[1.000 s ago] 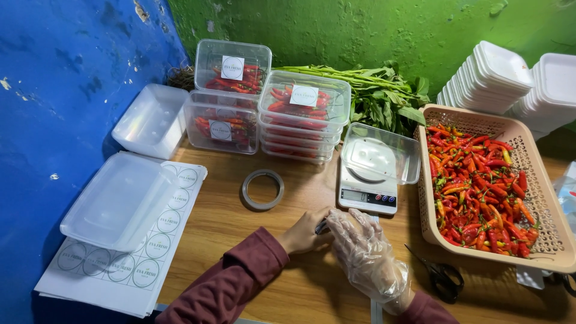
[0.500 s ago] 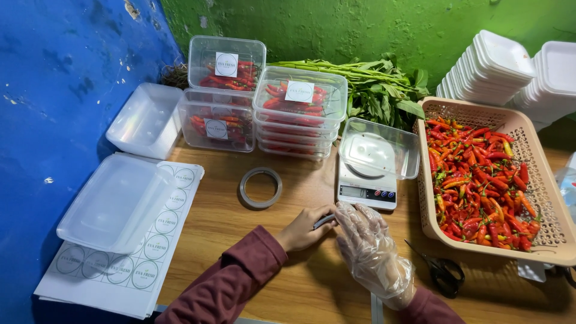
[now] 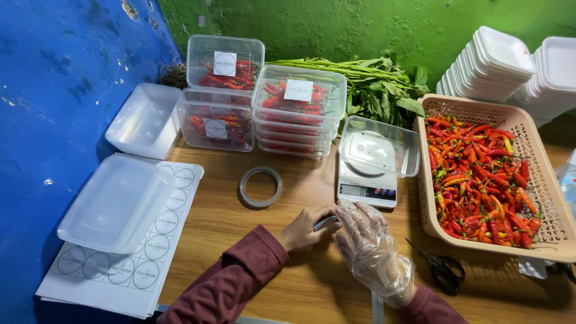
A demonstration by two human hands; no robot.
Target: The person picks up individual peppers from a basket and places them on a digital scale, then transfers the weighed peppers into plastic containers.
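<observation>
My left hand (image 3: 305,228) is bare and closed around a small dark object (image 3: 324,222) on the wooden table (image 3: 312,288); what the object is cannot be made out. My right hand (image 3: 371,249) wears a clear plastic glove and rests beside it, fingers touching the same spot. Just beyond them stands a small white scale (image 3: 367,185) carrying an empty clear tub (image 3: 379,146). A tan basket (image 3: 543,198) full of red chillies (image 3: 480,174) sits to the right.
A tape roll (image 3: 260,186) lies left of the scale. Lidded tubs of chillies (image 3: 298,111) are stacked at the back, with leafy greens (image 3: 372,84) and white foam trays (image 3: 498,66). Clear lids (image 3: 117,201) rest on a sticker sheet (image 3: 156,252). Black scissors (image 3: 441,267) lie near the basket.
Both hands stay at the same spot on the table, working the small dark object; the gloved fingers have shifted slightly. Nothing else has moved.
</observation>
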